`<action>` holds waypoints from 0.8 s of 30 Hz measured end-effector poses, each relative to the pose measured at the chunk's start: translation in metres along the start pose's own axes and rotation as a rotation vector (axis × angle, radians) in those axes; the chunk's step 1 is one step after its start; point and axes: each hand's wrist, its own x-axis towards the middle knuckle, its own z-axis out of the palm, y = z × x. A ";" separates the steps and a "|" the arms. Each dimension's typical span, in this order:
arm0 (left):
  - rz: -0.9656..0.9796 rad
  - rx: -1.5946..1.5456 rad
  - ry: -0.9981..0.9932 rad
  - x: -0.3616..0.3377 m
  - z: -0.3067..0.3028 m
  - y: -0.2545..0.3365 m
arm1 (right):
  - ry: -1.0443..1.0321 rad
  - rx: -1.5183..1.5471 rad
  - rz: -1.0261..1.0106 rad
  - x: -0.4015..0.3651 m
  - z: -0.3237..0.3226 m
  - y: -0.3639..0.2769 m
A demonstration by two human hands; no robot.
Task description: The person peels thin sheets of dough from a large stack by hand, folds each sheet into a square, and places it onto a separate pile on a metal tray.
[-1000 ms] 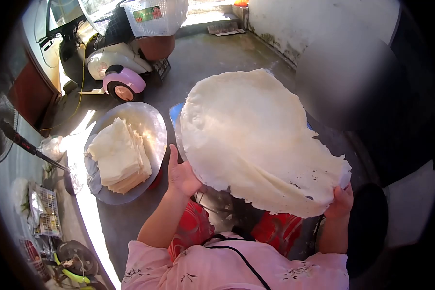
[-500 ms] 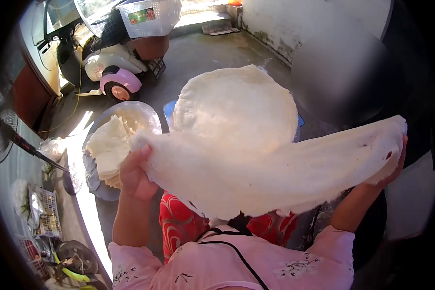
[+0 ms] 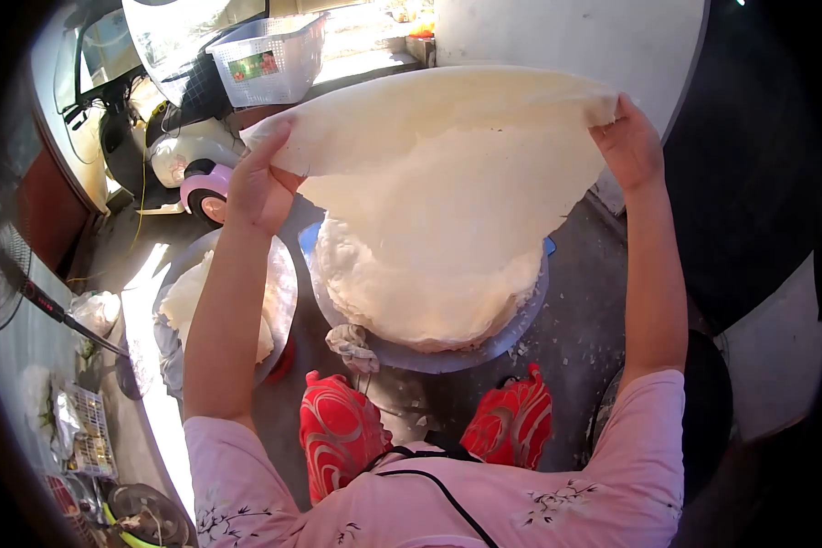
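A round grey tray [image 3: 532, 309] sits at the middle of the view and carries a thick stack of sheets [image 3: 411, 297], pale, round and ragged at the rim. At 9 o'clock from it, a second metal tray [image 3: 284, 290] holds a pile of folded sheets [image 3: 179, 298], partly hidden behind the person's left forearm. At 11 o'clock, up by a white and pink scooter [image 3: 190, 151], stands a white plastic basket [image 3: 267, 60] (what lies in it is too small to make out).

Counted: two trays, two piles, one basket, one crumpled rag [image 3: 351, 343] at the near lip of the grey tray, and two red shoes [image 3: 336, 429] at 6 o'clock.

The flat sheet [image 3: 447, 169] is lifted in the air at 12 o'clock, above the stack, its lower edge hanging down onto or just over the top of the pile. It is wide, thin and cream-white, lit by sun, taut along the top and sagging in soft folds below. The left hand [image 3: 258, 187] pinches its upper left corner, fingers closed over the edge; the right hand [image 3: 628, 146] clasps the upper right corner in the same way.
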 end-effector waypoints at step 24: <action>-0.518 -0.690 0.374 -0.115 -0.107 -0.132 | 0.524 0.215 0.327 -0.144 -0.067 0.157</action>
